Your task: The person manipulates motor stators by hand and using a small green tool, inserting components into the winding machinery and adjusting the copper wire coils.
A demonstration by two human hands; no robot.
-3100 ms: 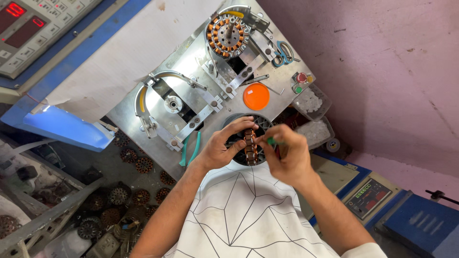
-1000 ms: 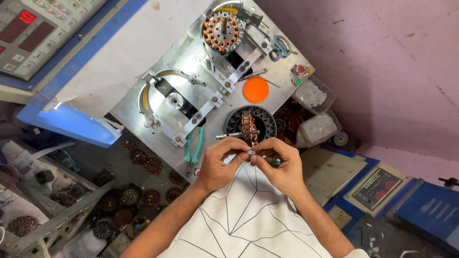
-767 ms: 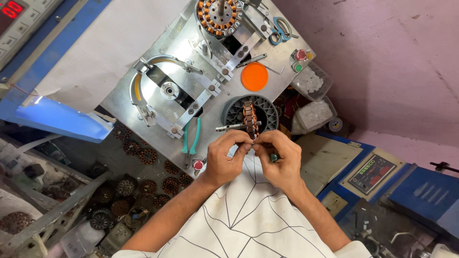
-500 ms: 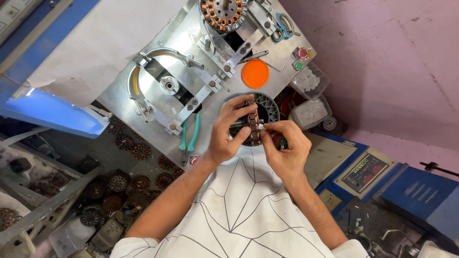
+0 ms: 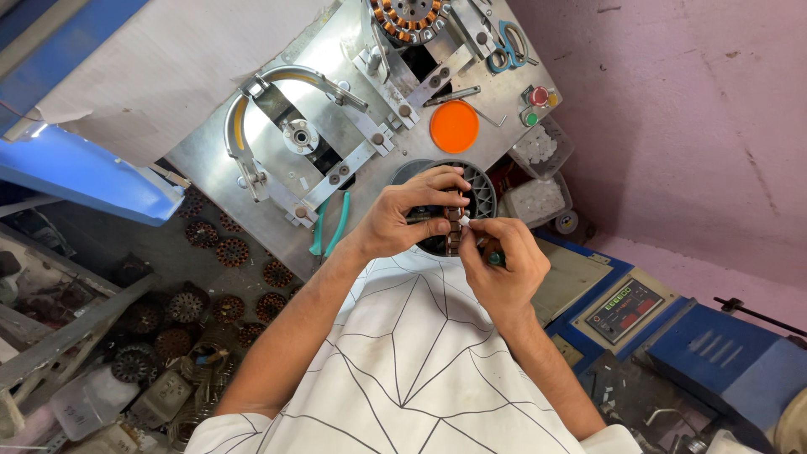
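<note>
Both hands meet just beyond the person's white, line-patterned shirt (image 5: 420,361). The right hand (image 5: 498,267) is closed in a pinch, its thumb and forefinger nipping a small white piece (image 5: 465,221), with a bit of green tool handle (image 5: 496,258) showing under the curled fingers. The left hand (image 5: 405,217) is curled around a small dark wound stator (image 5: 454,229), fingers over its top and thumb beneath, holding it upright right against the white piece. The stator hangs in the hands directly above a round black ribbed tray (image 5: 481,192), which sits at the near edge of the metal worktop (image 5: 336,126).

Just left of the left wrist, 1 pair of green-handled pliers (image 5: 329,229) lies at the worktop's near edge. Farther on, an orange disc (image 5: 454,127) rests on the plate, with a thin metal rod (image 5: 452,92) beyond it. To the left of the disc stands a curved metal guard with a yellow lining (image 5: 277,88) around a spindle. At the far edge a larger stator with copper windings (image 5: 410,12) sits in its mount, blue-handled scissors (image 5: 513,40) beside it, and a red and a green push button (image 5: 533,106) near the corner. 2 clear tubs of white bits (image 5: 538,172) stand to the right of the tray. Down on the left, many dark stator cores (image 5: 210,286) lie scattered on the floor. A blue control box (image 5: 664,328) is on the right.
</note>
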